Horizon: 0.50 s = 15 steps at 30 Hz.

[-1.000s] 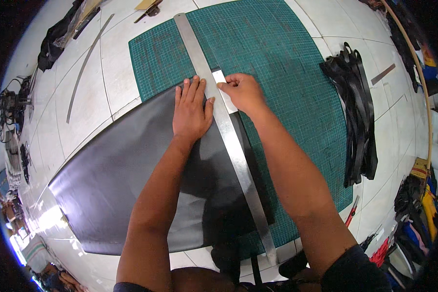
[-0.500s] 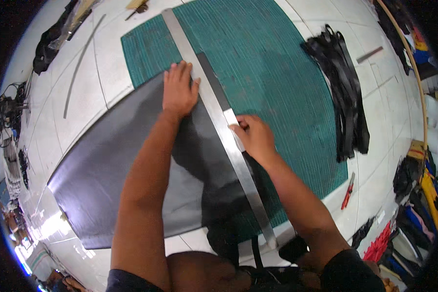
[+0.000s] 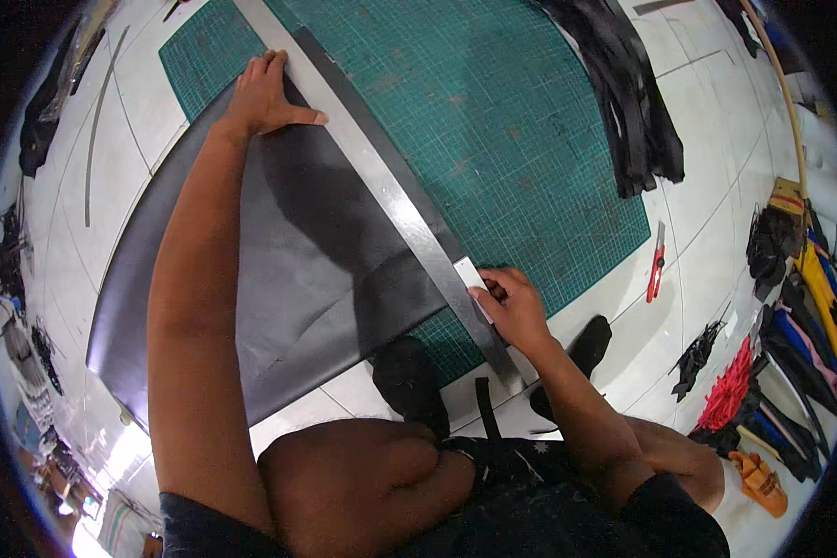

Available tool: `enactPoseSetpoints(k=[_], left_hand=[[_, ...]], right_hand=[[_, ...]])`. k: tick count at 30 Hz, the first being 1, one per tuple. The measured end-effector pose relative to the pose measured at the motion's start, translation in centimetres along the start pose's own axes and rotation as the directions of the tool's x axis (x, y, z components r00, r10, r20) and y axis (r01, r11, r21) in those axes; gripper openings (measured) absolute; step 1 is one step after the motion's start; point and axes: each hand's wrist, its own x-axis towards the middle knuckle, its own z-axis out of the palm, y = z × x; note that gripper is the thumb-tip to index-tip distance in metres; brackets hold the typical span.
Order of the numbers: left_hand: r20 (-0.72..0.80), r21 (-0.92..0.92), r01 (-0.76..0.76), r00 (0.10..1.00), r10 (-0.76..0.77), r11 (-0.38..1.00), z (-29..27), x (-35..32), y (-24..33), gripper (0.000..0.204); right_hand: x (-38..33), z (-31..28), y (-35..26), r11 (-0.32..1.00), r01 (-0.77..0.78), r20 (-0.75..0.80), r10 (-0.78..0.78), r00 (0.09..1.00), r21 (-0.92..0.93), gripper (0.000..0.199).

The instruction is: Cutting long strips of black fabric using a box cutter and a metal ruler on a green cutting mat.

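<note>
A long metal ruler [image 3: 395,212] lies slantwise over a dark grey sheet [image 3: 298,260] of smooth, leather-like material on a green gridded cutting mat [image 3: 493,121]. My left hand [image 3: 265,100] is open, fingers spread, pressing on the sheet and the ruler's left edge toward its far end. Near the ruler's close end, my right hand [image 3: 516,312] is closed on a small white rectangular piece [image 3: 470,279], which lies against the ruler's right edge. The curled fingers hide part of that piece. A narrow strip of the sheet shows right of the ruler.
Black straps [image 3: 623,102] lie bundled over the mat's right side. A red cutter knife [image 3: 657,270] rests on the white tiles. My feet are by the mat's near edge. Red material [image 3: 727,391], an orange sandal [image 3: 759,482] and a thin grey strip [image 3: 102,130] lie farther out.
My right hand has slid toward me along the ruler with the white piece. My left hand stays by the ruler's far part, its thumb now stretched wide. The view has shifted.
</note>
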Motion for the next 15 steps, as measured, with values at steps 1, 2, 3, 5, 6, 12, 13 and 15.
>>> enactPoseSetpoints(k=[1,2,3,5,6,12,13,15], left_hand=[[-0.011,-0.011,0.018,1.000,-0.018,1.000,0.11,-0.17,-0.24,0.136],[-0.023,-0.025,0.036,0.999,-0.036,0.999,0.20,-0.25,-0.18,0.136],[-0.024,-0.030,0.039,0.999,-0.040,0.999,0.42,-0.32,-0.02,0.136],[-0.035,-0.016,0.035,0.999,-0.036,0.999,0.49,-0.29,-0.06,0.137],[-0.047,-0.001,0.039,0.998,-0.039,0.999,0.51,-0.37,-0.15,0.137],[-0.064,-0.051,0.024,0.998,-0.027,0.998,0.26,-0.59,0.06,0.138],[-0.063,-0.053,0.027,0.998,-0.030,0.998,0.26,-0.60,0.19,0.138],[-0.056,-0.012,0.043,0.998,-0.043,0.999,0.26,-0.58,0.31,0.137]], right_hand=[[-0.11,0.10,-0.18,1.000,-0.005,-0.005,0.005,1.000,0.004,0.030],[-0.07,0.01,-0.57,0.998,-0.046,0.007,0.046,0.999,0.042,0.030],[0.00,-0.09,-0.69,0.993,-0.088,0.021,0.086,0.996,0.080,0.030],[0.16,0.01,-0.05,0.990,-0.106,0.049,0.102,0.994,0.096,0.033],[0.21,0.09,0.12,0.987,-0.119,0.082,0.111,0.990,0.109,0.036],[0.37,-0.15,-0.66,0.988,-0.123,0.050,0.119,0.992,0.089,0.036],[0.35,-0.11,-0.47,0.989,-0.123,0.053,0.119,0.992,0.087,0.036],[0.39,0.05,-0.24,0.991,-0.105,0.032,0.103,0.994,0.086,0.035]])
